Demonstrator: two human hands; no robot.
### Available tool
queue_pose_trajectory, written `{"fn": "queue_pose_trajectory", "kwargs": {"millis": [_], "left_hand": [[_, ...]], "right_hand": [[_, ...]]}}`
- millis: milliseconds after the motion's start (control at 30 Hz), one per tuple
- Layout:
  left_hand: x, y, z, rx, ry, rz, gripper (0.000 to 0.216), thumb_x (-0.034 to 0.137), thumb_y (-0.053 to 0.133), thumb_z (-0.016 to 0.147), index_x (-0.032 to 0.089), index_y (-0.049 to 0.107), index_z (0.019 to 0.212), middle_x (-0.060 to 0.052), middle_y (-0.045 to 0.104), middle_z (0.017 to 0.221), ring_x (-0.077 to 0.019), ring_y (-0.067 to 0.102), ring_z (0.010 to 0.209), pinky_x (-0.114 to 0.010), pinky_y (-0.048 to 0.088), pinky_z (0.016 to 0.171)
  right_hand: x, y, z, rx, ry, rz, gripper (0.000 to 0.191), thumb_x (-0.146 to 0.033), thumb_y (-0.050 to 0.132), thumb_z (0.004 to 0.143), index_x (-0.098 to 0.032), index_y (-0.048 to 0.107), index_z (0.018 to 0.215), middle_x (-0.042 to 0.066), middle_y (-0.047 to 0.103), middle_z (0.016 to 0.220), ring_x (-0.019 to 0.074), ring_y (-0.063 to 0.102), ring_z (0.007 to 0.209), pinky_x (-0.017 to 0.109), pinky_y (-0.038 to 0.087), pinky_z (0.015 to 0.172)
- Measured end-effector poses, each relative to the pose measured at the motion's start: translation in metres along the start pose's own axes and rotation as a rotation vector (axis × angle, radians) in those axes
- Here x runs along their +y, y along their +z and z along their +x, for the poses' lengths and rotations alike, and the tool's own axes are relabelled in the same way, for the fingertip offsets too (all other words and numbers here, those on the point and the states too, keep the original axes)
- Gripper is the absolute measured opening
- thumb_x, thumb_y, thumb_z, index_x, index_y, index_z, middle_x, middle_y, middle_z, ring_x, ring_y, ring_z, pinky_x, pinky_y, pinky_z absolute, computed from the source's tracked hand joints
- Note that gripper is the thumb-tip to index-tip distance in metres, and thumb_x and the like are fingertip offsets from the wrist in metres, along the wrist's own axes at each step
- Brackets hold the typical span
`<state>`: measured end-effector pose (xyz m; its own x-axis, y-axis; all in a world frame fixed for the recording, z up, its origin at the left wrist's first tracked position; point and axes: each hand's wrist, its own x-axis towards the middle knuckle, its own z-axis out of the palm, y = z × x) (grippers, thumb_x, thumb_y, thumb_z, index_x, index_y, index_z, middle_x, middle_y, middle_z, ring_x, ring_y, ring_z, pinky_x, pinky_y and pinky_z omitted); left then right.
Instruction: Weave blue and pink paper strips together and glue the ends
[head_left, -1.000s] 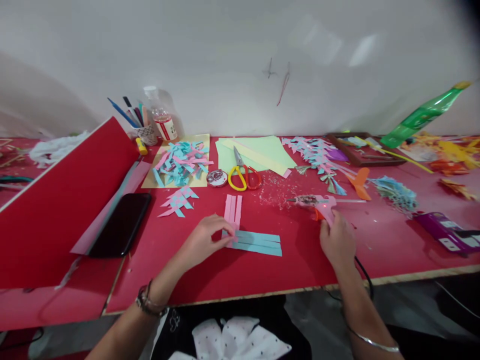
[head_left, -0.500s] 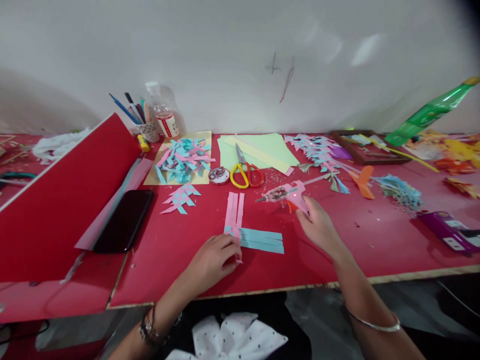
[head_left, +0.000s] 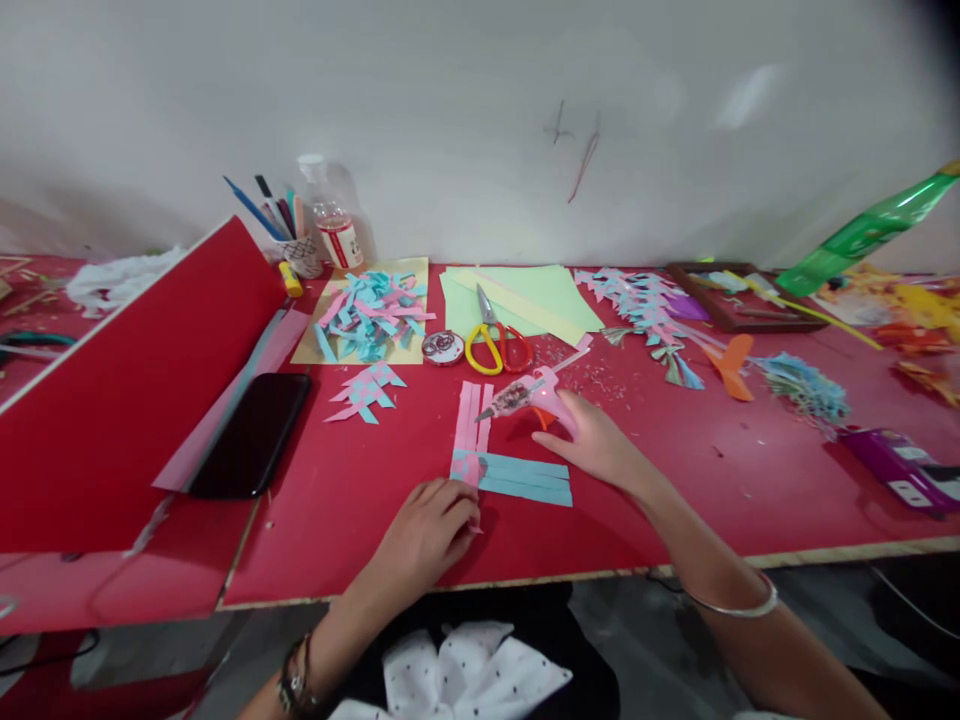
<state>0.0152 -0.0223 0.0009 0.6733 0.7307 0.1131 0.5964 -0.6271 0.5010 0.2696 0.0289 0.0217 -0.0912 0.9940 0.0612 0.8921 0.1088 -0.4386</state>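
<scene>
My right hand (head_left: 589,435) is wrapped round the handle of a pink glue gun (head_left: 536,390). Its nozzle points left, over the upper part of some pink paper strips (head_left: 470,410). These strips run away from me and cross blue paper strips (head_left: 529,478) that stretch to the right, interlaced at the corner. At the near end of the pink strips, my left hand (head_left: 431,525) has its fingers curled on a pink strip end, partly hidden beneath them. A small woven pink-and-blue paper piece (head_left: 367,390) lies to the left.
Scissors (head_left: 491,335) and a round tin (head_left: 442,347) lie behind the strips. A pile of cut strips (head_left: 371,315) rests on yellowish paper. A black phone (head_left: 251,435) and a slanting red board (head_left: 142,400) are at left. A green bottle (head_left: 862,232) leans at back right.
My right hand has brought the glue gun leftward and nearer, so its nozzle is now over the pink strips. My left hand stays at their near end.
</scene>
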Motion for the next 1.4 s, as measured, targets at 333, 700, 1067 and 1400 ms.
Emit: {"fn": "queue_pose_trajectory", "kwargs": {"millis": [333, 700, 1067, 1400], "left_hand": [[-0.0012, 0.0051, -0.0003, 0.107, 0.075, 0.043, 0.007, 0.014, 0.048, 0.08, 0.019, 0.053, 0.083, -0.005, 0.059, 0.097, -0.0189, 0.049, 0.1, -0.035, 0.04, 0.088], [0.001, 0.006, -0.0017, 0.13, 0.101, 0.088, 0.007, 0.013, 0.047, 0.08, 0.017, 0.053, 0.08, -0.004, 0.059, 0.091, -0.0174, 0.053, 0.086, -0.032, 0.046, 0.078], [0.0, 0.006, -0.0007, 0.143, 0.12, 0.075, 0.007, 0.014, 0.048, 0.08, 0.017, 0.054, 0.08, -0.005, 0.06, 0.091, -0.0178, 0.053, 0.088, -0.032, 0.046, 0.078], [0.0017, 0.0041, 0.0011, 0.147, 0.109, 0.06, 0.009, 0.014, 0.046, 0.081, 0.017, 0.054, 0.078, -0.004, 0.06, 0.089, -0.0168, 0.054, 0.085, -0.031, 0.047, 0.076]], "right_hand": [[0.0023, 0.0077, 0.0068, -0.094, -0.129, -0.039, 0.054, -0.042, 0.047, 0.079, -0.013, 0.042, 0.124, 0.014, 0.048, 0.127, 0.0251, 0.046, 0.116, 0.04, 0.039, 0.094], [0.0021, 0.0021, 0.0079, -0.147, -0.202, -0.091, 0.047, -0.035, 0.044, 0.08, -0.016, 0.044, 0.122, 0.015, 0.049, 0.125, 0.027, 0.048, 0.114, 0.041, 0.042, 0.092], [0.0011, 0.0023, 0.0081, -0.175, -0.224, -0.128, 0.045, -0.032, 0.042, 0.082, -0.012, 0.043, 0.123, 0.016, 0.048, 0.126, 0.027, 0.047, 0.115, 0.042, 0.042, 0.092], [0.003, 0.0021, 0.0094, -0.133, -0.223, -0.129, 0.04, -0.027, 0.04, 0.082, -0.017, 0.044, 0.121, 0.013, 0.052, 0.122, 0.0257, 0.049, 0.112, 0.04, 0.045, 0.088]]}}
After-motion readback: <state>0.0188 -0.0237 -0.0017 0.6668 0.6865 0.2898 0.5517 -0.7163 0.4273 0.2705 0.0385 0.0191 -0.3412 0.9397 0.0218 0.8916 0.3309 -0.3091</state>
